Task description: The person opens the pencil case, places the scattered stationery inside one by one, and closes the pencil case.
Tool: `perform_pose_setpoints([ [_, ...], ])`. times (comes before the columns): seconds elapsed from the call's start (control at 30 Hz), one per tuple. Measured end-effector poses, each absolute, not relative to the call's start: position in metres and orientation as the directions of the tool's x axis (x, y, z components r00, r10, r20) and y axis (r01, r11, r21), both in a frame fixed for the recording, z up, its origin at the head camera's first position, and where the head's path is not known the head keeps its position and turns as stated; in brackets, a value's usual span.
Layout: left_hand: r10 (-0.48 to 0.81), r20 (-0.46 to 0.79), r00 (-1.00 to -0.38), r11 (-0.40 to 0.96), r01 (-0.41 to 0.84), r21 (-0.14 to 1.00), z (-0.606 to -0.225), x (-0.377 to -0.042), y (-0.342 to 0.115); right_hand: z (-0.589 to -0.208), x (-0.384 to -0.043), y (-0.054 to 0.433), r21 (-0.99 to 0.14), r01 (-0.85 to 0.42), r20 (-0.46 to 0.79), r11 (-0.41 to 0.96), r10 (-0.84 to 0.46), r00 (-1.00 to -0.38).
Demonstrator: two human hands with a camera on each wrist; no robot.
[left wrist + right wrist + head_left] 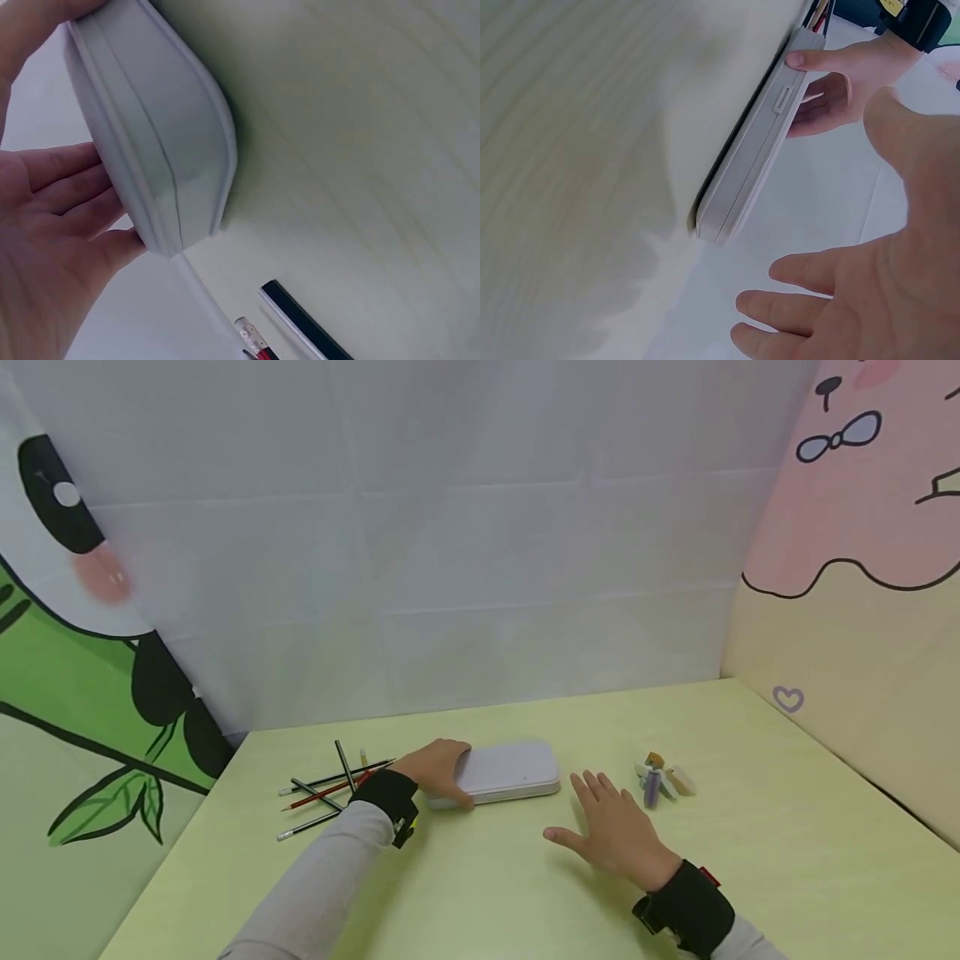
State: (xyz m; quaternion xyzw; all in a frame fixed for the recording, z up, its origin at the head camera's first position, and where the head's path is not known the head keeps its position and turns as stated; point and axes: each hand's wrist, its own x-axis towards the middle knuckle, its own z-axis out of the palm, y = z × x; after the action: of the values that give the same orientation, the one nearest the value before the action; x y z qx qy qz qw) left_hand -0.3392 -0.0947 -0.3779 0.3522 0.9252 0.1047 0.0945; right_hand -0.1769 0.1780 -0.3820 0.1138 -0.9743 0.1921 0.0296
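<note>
A closed white pencil case [513,767] lies flat near the middle of the table. My left hand [433,768] grips its left end, thumb on the near side and fingers at the far side. The left wrist view shows that end of the case [169,135] between thumb and fingers. Some of the case's left end is hidden under the hand. To the right and nearer to me, my right hand [618,835] hovers with spread fingers and holds nothing. A small latch [783,99] shows on the case's front side in the right wrist view.
Several pencils [311,799], dark and red, lie crossed on the yellow table [480,893] left of the case, partly behind the left wrist. A small cluster of erasers [652,787] sits to the right. A white curtain-like backdrop [480,552] stands behind the table.
</note>
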Motion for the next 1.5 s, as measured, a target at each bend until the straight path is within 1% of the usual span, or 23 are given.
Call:
perform_pose_setpoints([
  [0.23,0.68,-0.075,-0.73,0.716,0.638,0.284,-0.376,-0.336,-0.103,-0.383,-0.179,0.178,-0.361,-0.221,0.083,0.906,-0.205,-0.975],
  [0.43,0.681,-0.023,-0.732,0.698,0.639,0.323,-0.373,-0.334,-0.111,-0.383,-0.182,0.18,-0.339,-0.221,0.085,0.915,-0.205,-0.975],
  [0.6,0.667,-0.017,-0.745,0.682,0.6,0.419,-0.372,-0.332,-0.116,-0.382,-0.184,0.18,-0.355,-0.228,0.1,0.907,-0.205,-0.974],
  [0.8,0.654,-0.002,-0.757,0.663,0.571,0.485,-0.371,-0.329,-0.118,-0.383,-0.185,0.18,-0.381,-0.231,0.123,0.895,-0.198,-0.972],
  [1.03,0.634,0.024,-0.773,0.622,0.528,0.577,-0.368,-0.321,-0.117,-0.385,-0.185,0.18,-0.433,-0.208,0.104,0.877,-0.18,-0.978],
  [1.13,0.627,0.027,-0.778,0.595,0.502,0.628,-0.368,-0.319,-0.118,-0.387,-0.185,0.178,-0.455,-0.202,0.097,0.867,-0.177,-0.979],
  [1.33,0.627,0.027,-0.779,0.517,0.442,0.733,-0.368,-0.314,-0.12,-0.386,-0.186,0.175,-0.459,-0.207,0.109,0.864,-0.177,-0.978],
  [1.5,0.639,0.045,-0.768,0.458,0.427,0.78,-0.367,-0.306,-0.118,-0.385,-0.185,0.171,-0.463,-0.208,0.109,0.861,-0.178,-0.978],
])
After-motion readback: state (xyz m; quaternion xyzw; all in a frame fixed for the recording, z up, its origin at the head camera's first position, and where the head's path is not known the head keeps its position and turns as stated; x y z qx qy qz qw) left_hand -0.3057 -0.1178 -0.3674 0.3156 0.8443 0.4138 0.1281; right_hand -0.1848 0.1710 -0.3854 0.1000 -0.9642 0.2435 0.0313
